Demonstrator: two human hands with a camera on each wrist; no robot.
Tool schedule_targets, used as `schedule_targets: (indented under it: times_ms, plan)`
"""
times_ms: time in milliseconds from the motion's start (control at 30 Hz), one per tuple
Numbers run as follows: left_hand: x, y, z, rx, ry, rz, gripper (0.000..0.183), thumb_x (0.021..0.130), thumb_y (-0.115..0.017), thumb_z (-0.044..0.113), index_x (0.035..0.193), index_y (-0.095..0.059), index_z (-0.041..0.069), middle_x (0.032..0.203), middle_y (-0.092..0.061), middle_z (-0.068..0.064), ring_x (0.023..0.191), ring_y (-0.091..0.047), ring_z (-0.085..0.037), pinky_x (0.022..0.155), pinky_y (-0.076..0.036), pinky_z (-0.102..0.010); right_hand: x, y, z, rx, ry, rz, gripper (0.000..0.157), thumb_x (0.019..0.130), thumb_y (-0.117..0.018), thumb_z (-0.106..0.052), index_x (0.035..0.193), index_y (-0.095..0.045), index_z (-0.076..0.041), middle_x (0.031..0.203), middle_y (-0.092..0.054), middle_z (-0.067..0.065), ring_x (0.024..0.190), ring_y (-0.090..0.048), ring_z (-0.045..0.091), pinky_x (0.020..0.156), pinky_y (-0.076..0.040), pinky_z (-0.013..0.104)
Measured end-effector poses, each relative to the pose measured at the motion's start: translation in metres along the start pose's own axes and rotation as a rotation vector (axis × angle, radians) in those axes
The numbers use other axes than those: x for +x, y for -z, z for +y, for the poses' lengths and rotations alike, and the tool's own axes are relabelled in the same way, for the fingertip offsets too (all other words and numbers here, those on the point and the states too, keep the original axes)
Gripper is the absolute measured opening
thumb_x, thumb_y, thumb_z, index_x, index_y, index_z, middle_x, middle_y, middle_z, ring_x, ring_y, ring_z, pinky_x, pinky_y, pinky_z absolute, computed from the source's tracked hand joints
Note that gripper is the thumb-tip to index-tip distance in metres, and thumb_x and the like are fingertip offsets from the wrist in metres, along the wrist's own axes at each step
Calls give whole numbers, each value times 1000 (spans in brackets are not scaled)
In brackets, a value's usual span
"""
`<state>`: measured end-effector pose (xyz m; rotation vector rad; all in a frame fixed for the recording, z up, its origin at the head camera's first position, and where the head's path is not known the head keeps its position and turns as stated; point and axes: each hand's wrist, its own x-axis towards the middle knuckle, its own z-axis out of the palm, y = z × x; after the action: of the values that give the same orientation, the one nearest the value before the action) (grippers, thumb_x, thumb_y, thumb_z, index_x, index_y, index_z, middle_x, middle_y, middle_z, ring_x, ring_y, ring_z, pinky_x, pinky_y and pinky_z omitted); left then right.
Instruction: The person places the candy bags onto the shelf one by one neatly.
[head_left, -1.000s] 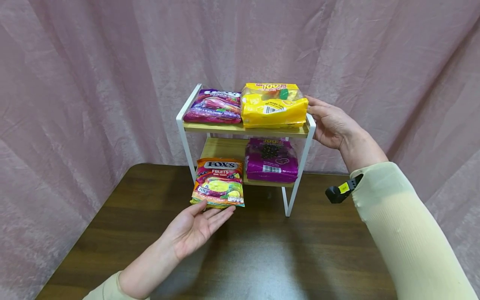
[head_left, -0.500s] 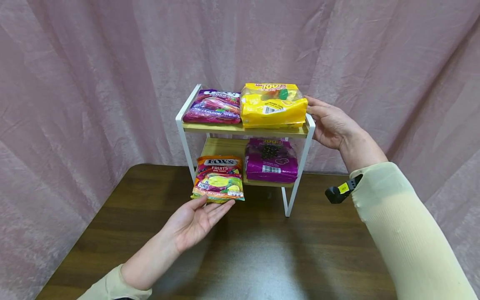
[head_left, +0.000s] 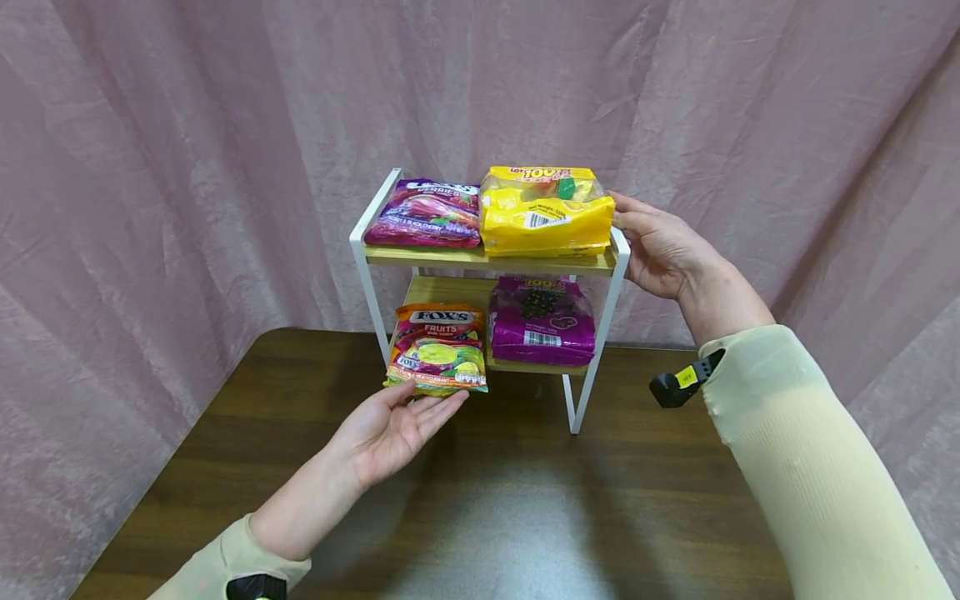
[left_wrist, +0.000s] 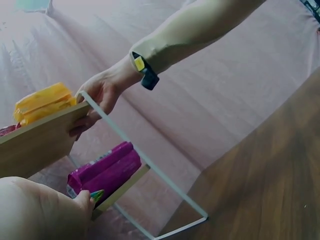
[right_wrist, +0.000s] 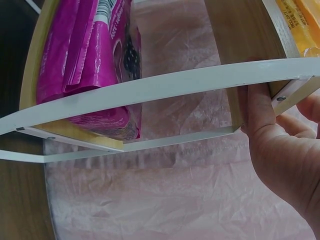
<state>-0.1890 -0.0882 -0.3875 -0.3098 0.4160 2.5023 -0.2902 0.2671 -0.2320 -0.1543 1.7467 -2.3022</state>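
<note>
A FOX'S Fruits candy bag (head_left: 441, 350), orange and multicoloured, tilts at the left front of the lower shelf. My left hand (head_left: 397, 437), palm up, holds its near edge, thumb at the front and fingers underneath. In the left wrist view that hand hides most of the bag. My right hand (head_left: 667, 246) grips the upper right corner of the small two-tier rack (head_left: 621, 258), which has a white frame and wooden shelves. In the right wrist view, a digit of the right hand (right_wrist: 285, 150) reaches below the upper board.
On the upper shelf lie a purple berries candy bag (head_left: 426, 215) and a yellow candy bag (head_left: 547, 212). A magenta candy bag (head_left: 542, 321) sits at the lower right. The rack stands on a brown wooden table (head_left: 510, 517) before a pink curtain (head_left: 225, 167).
My left hand has moved the FOX'S Fruits bag farther back, over the lower shelf's left side. The right hand keeps its grip on the rack, which has shifted very slightly left.
</note>
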Motion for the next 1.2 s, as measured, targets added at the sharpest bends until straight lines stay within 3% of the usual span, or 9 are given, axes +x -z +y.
schedule_targets:
  times_ms: [200, 500, 733, 1033, 1200]
  plan:
    - [-3, 1, -6, -2, -35, 32, 55, 113, -37, 28, 159, -14, 9, 165, -20, -22, 148, -33, -35, 116, -40, -43, 0, -1, 0, 10, -7, -11, 69, 104, -63, -21, 163, -29, -33, 156, -41, 7, 115, -67, 19, 91, -59, 35]
    - [-7, 1, -9, -12, -54, 57, 47, 112, -34, 30, 154, -19, 13, 165, -21, -22, 147, -35, -34, 116, -40, -42, 1, 0, 1, 0, 3, -8, 67, 104, -63, -21, 162, -30, -31, 155, -42, 8, 115, -68, 20, 91, -58, 35]
    - [-6, 3, -6, 34, -74, 72, 59, 113, -33, 26, 164, -7, 10, 168, -16, -17, 149, -33, -30, 115, -41, -36, 1, 0, 1, 12, 5, -10, 68, 104, -63, -21, 162, -31, -31, 156, -42, 8, 115, -67, 20, 91, -58, 35]
    - [0, 3, -1, 86, -98, 119, 63, 111, -41, 26, 164, -11, 7, 168, -21, -15, 141, -46, -26, 110, -45, -30, 0, 0, 0, 15, -1, -18, 68, 104, -63, -21, 163, -30, -32, 154, -43, 9, 114, -68, 20, 90, -59, 35]
    - [3, 1, 3, 101, -100, 113, 61, 111, -40, 26, 164, -14, 8, 167, -22, -15, 123, -64, -27, 110, -45, -30, 0, 0, 0, 13, 0, -18, 69, 103, -64, -21, 163, -30, -31, 152, -45, 8, 114, -69, 20, 90, -59, 35]
